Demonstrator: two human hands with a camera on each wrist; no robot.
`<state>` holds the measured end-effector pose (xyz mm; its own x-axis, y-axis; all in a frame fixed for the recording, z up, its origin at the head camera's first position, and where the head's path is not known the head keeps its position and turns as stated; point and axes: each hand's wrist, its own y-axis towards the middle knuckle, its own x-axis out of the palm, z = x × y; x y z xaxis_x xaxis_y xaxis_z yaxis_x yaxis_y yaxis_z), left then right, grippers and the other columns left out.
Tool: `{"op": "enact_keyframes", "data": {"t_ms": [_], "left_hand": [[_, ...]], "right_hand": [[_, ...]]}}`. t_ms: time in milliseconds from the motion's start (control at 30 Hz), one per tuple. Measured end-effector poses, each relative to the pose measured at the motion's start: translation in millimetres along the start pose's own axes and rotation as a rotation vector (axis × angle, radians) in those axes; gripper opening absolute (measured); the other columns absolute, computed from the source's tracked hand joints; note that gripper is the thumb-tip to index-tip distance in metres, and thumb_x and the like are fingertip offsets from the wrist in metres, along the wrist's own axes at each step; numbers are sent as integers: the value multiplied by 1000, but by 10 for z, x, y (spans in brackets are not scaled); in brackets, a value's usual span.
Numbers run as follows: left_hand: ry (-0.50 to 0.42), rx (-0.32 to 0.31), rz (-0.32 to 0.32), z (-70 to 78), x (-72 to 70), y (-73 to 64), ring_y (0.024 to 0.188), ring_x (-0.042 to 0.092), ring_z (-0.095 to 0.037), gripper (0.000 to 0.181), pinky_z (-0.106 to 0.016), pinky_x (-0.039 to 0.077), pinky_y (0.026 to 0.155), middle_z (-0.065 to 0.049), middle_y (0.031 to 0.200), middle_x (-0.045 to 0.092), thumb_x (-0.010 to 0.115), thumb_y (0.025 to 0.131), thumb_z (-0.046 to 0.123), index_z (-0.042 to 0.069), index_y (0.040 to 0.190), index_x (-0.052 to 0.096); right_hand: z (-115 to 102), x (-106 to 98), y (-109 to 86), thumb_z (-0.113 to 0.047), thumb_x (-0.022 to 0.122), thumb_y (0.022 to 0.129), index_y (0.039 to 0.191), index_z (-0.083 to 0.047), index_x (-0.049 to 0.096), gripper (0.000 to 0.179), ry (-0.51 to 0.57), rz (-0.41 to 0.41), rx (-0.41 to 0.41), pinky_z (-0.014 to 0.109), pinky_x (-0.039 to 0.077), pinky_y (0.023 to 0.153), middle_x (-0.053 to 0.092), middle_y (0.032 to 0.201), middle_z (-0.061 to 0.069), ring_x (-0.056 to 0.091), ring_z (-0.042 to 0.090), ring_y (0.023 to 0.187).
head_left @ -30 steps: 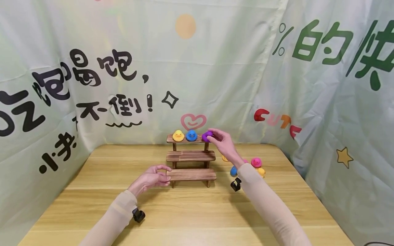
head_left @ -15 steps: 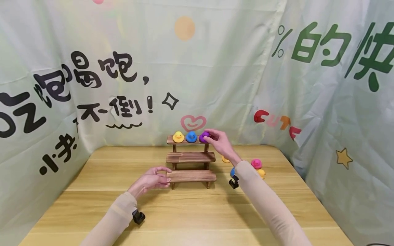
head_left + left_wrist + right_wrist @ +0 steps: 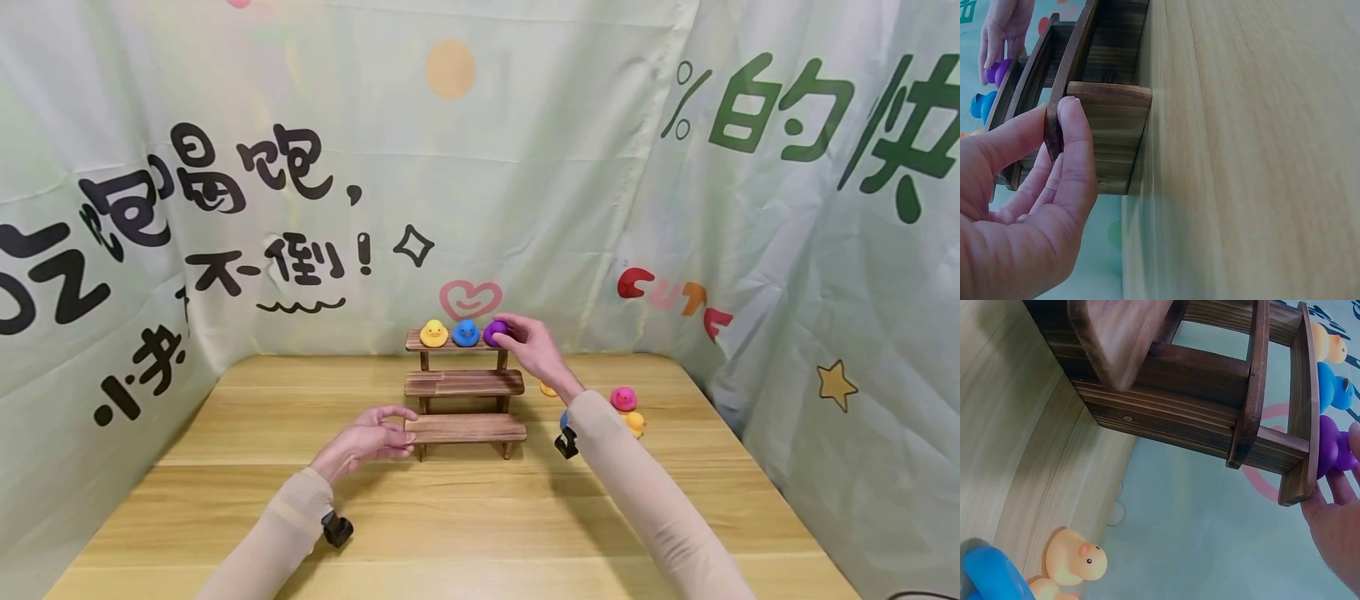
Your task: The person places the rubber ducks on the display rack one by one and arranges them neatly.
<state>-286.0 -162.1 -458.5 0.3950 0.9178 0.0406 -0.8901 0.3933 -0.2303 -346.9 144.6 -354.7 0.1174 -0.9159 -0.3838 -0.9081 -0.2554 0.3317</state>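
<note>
A three-tier wooden display stand (image 3: 463, 383) stands at the back of the table. My left hand (image 3: 371, 437) grips the left end of its lowest shelf, with thumb and fingers on either side of the board in the left wrist view. On the top shelf, a yellow rubber duck (image 3: 433, 334) and a blue rubber duck (image 3: 466, 334) sit side by side, facing forward. To their right, my right hand (image 3: 538, 348) holds a purple rubber duck (image 3: 1330, 445) between thumb and fingers, at the shelf's right end. Part of the purple duck is hidden behind the fingers.
Right of the stand, more rubber ducks lie on the wooden table (image 3: 465, 525): a pink one (image 3: 623, 398), yellow-orange ones (image 3: 1072, 556) and a blue one (image 3: 994, 572), partly hidden by my right forearm. A printed cloth (image 3: 525, 208) hangs behind the table and along its sides.
My right hand has shifted slightly left with the purple duck, bringing it closer to the blue one on the top shelf. The left hand has stayed in place on the lowest shelf.
</note>
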Motion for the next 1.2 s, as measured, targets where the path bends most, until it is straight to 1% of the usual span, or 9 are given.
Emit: {"op": "enact_keyframes", "data": {"t_ms": [100, 200, 300, 433, 500, 700, 967, 1100, 1200], "left_hand": [[3, 0, 0, 0, 3, 2, 76, 69, -19, 46, -36, 62, 82, -8, 85, 64, 66, 89, -3, -3, 131, 49], [6, -2, 0, 4, 12, 0, 76, 69, -19, 46, -36, 62, 82, -9, 85, 64, 66, 89, -3, -3, 131, 49], [4, -3, 0, 3, 13, -3, 76, 69, -19, 45, -36, 62, 82, -8, 85, 63, 65, 89, -3, -3, 131, 49], [-6, -5, -5, -3, 6, -6, 76, 69, -19, 45, -36, 62, 82, -8, 84, 63, 65, 89, -4, -3, 131, 49], [-9, -3, -8, -3, 4, -6, 76, 69, -20, 45, -35, 62, 81, -8, 84, 63, 65, 89, -4, -3, 131, 48], [-14, -2, -1, -2, 0, 3, 76, 70, -20, 48, -33, 63, 79, -9, 85, 65, 65, 89, -4, -5, 133, 47], [-19, -12, -2, -5, -4, 22, 76, 70, -20, 49, -32, 63, 78, -9, 85, 65, 66, 88, -3, -4, 133, 47], [-18, -9, 0, -6, -9, 25, 76, 70, -20, 50, -32, 63, 78, -9, 85, 65, 67, 88, -3, -5, 133, 46], [-14, -6, 0, -1, -5, 16, 76, 70, -20, 50, -32, 63, 78, -9, 85, 66, 66, 88, -4, -5, 134, 46]], "right_hand": [[-148, -5, -73, -8, 61, 97, 134, -1, 57, 38, -4, -8, 16, 45, 52, 103, 58, 134, 24, 59, 35, 122], [-152, -7, -78, -8, 59, 98, 135, -1, 56, 38, -23, -5, 30, 44, 52, 103, 57, 135, 24, 58, 35, 123], [-32, -7, -13, -11, 60, 98, 136, -3, 56, 39, -19, -9, 46, 44, 52, 103, 58, 135, 22, 58, 33, 123], [148, -2, 79, -16, 62, 97, 136, -8, 57, 40, 2, -13, 47, 44, 51, 104, 59, 135, 18, 59, 31, 123], [174, 0, 92, -19, 63, 97, 135, -10, 59, 40, 3, -10, 38, 43, 52, 103, 61, 134, 17, 60, 29, 122], [189, 2, 97, -21, 64, 96, 133, -12, 61, 38, -3, -4, 9, 40, 54, 100, 63, 131, 15, 62, 27, 119], [174, -13, 93, -20, 64, 96, 132, -13, 61, 37, -23, -6, 13, 41, 53, 101, 63, 130, 15, 62, 27, 119], [152, -19, 85, -21, 64, 96, 134, -13, 60, 39, -2, -13, 17, 40, 52, 102, 62, 133, 14, 61, 26, 121], [143, -27, 72, -22, 62, 97, 136, -13, 58, 40, 33, -2, 23, 39, 52, 103, 60, 135, 12, 60, 26, 122]]}}
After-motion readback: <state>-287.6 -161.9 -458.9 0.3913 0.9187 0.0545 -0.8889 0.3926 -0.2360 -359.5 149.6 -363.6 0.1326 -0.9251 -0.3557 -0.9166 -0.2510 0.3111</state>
